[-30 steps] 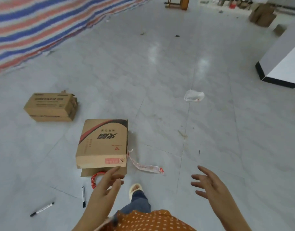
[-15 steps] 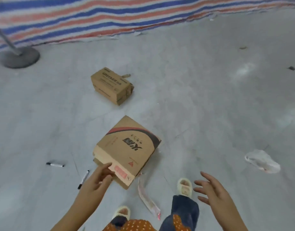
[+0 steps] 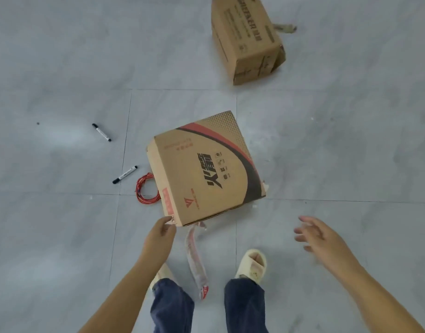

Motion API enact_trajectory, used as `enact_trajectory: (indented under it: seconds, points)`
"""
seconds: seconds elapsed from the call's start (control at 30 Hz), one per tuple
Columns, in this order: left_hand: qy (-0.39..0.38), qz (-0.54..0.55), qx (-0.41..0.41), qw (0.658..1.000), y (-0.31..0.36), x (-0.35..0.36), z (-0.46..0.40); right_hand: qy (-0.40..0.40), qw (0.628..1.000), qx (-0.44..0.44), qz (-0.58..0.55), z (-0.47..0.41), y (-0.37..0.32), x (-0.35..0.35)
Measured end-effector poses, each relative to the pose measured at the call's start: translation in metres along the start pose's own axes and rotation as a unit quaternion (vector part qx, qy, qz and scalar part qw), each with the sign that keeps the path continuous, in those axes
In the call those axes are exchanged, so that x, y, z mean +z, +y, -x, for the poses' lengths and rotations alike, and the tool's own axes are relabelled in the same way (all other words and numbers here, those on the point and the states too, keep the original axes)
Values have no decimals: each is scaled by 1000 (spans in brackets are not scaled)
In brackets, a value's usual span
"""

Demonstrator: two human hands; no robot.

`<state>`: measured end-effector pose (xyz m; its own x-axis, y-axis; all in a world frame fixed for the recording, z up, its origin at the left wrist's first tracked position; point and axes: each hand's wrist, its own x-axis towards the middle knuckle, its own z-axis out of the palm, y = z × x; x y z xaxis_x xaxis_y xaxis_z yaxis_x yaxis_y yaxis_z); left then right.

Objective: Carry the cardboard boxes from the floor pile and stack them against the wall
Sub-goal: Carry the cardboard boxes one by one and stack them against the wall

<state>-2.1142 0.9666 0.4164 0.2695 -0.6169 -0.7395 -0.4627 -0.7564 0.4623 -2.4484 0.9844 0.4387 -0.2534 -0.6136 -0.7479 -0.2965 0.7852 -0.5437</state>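
A flat cardboard box with a red and black print (image 3: 204, 169) lies on the grey tiled floor right in front of my feet. My left hand (image 3: 159, 233) holds its near left corner, fingers curled at the box's edge. To the right of the box my right hand (image 3: 314, 236) hovers above the floor, fingers spread, touching nothing. A second, plain brown box (image 3: 246, 37) lies further away at the upper right.
Two black markers (image 3: 101, 132) (image 3: 125, 174) lie on the floor left of the near box. A coil of red cord (image 3: 145, 189) sits against its left side. A strip of torn packing tape (image 3: 197, 258) trails from the box between my feet.
The view has tilted down and closed in on the printed box. My left hand has reached its near corner and taken hold. My right hand has stayed open to the right.
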Motion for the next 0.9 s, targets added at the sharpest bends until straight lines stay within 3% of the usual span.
enact_trajectory:
  seconds: [0.17, 0.37, 0.5, 0.6, 0.9]
  points:
    - [56, 44, -83, 994, -65, 94, -131, 60, 994, 1, -93, -177, 52, 68]
    - [102, 193, -99, 971, -144, 156, -213, 56, 998, -14, -40, -292, 109, 137]
    - [64, 293, -116, 947, -166, 163, -231, 22, 997, -18, -77, -299, 129, 155]
    - [85, 362, -131, 919, -158, 153, -230, 41, 995, -45, -81, -285, 117, 152]
    - [132, 478, -109, 861, -87, 32, -166, 56, 972, -175, -145, -161, -38, 140]
